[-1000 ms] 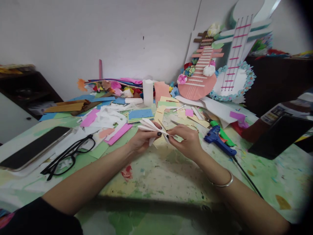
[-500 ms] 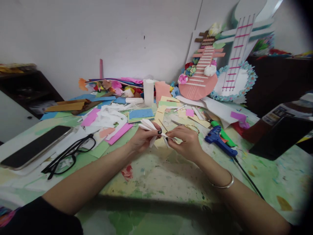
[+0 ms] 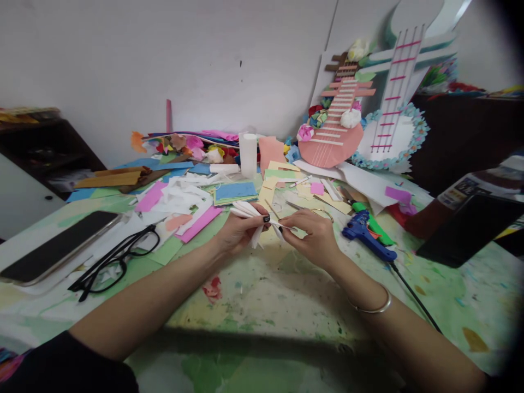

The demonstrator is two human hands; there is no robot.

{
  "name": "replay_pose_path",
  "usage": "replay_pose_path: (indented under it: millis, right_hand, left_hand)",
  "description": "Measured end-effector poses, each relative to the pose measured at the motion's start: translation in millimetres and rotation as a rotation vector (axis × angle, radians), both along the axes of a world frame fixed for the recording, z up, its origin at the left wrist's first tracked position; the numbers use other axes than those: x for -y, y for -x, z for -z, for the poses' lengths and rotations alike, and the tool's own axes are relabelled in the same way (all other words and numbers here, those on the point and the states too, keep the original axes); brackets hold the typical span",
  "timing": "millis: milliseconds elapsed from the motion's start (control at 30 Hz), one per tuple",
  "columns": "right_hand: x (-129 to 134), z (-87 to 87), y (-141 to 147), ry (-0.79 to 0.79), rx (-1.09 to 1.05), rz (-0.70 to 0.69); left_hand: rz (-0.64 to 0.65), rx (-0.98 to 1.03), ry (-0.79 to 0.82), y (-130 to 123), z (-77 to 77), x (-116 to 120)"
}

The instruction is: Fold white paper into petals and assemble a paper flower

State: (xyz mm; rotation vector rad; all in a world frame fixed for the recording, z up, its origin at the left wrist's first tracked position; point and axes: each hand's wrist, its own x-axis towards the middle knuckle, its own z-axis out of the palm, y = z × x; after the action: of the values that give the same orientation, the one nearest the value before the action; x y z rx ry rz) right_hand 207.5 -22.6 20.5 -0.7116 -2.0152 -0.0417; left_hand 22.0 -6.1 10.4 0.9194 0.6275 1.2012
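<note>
Folded white paper held over the bench
My left hand grips its bunched folds; my right hand pinches the narrow end, left of the glue gun.

1 handheld paper bundle, 1 glue gun, 1 bangle, 1 pair of glasses, 1 bottle

The paper I'm holding is white, the glue gun at its three o'clock blue, the cord black.
</note>
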Motion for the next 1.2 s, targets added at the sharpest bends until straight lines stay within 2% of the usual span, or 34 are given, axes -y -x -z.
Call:
replay_pose_path:
  millis: [233,467,600,700,867,1033,1200]
  right_hand:
    - [-1,0.5,-4,0.101,0.002,0.041]
    - [-2,4.1,-2,0.05,0.012,0.049]
    - [4,-2.5,0,0.061,-0.05,0.076]
    - [9,-8.1,1,0.008,-0.115,0.121]
    - [12,-2.4,4,-0.08,-0.009,0.151]
    - [10,9.8,10,0.028,0.065,0.222]
    - [5,9.0,7,0.092,0.011,0.174]
  left_hand:
    - [0.104,0.048,-0.004,3,2.0,-2]
    - [0.137,0.055,0.013,4,5.5,-3]
    - [0.141,0.087,0.036,4,5.3,-3]
    - [0.151,0.119,0.044,5,3.8,-3]
    - [0.2,0.161,0.048,5,0.6,0]
    - [0.265,0.091,-0.055,3,-0.7,5]
    - [0.232,-0.015,-0.111,3,1.5,4]
